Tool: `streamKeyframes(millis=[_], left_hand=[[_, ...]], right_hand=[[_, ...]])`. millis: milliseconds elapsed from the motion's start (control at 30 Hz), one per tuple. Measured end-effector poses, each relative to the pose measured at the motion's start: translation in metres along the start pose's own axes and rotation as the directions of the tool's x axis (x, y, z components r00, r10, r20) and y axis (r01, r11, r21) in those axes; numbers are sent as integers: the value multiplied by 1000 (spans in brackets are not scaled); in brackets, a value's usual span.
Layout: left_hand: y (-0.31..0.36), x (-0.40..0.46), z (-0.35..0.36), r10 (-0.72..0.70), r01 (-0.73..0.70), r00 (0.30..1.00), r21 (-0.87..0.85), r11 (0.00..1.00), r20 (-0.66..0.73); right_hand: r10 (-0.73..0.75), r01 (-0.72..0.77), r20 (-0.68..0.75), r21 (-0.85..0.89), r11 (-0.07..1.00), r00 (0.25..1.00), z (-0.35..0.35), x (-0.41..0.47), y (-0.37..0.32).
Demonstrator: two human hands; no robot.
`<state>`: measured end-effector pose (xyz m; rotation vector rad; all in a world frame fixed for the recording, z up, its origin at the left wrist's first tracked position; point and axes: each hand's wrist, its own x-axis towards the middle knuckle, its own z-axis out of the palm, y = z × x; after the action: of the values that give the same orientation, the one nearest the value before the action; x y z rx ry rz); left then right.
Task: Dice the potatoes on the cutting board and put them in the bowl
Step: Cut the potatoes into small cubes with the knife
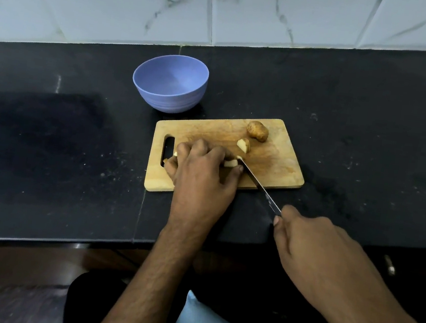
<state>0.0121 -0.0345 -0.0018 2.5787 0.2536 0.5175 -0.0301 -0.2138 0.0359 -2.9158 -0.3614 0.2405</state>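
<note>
A wooden cutting board (273, 166) lies on the black counter. My left hand (202, 170) presses down on pale cut potato pieces (230, 163) at the board's left part. My right hand (314, 243) grips the handle of a knife (257, 184), whose tip touches the pieces by my left fingers. A cut potato chunk (244, 145) lies mid-board. A whole brown potato (257, 131) rests near the far edge. The empty blue bowl (170, 83) stands just beyond the board's far left corner.
The black counter (48, 141) stretches left and right of the board, with a white marble-tiled wall (225, 10) behind. The counter's front edge runs just below my wrists. A small metal knob (390, 265) shows at the lower right.
</note>
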Motion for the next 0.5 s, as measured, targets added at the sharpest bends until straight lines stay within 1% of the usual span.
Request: streamKeyframes(millis=[200,500], left_hand=[[-4,-8,-5,-32,32,999,-9,999,-26],[-4,-5,-4,-48,48,999,-14,999,-7]], right_hand=[[-6,11,-44,118,993,999,3,-3,-6],[-15,17,-29,82,996,999,2,2,-20]])
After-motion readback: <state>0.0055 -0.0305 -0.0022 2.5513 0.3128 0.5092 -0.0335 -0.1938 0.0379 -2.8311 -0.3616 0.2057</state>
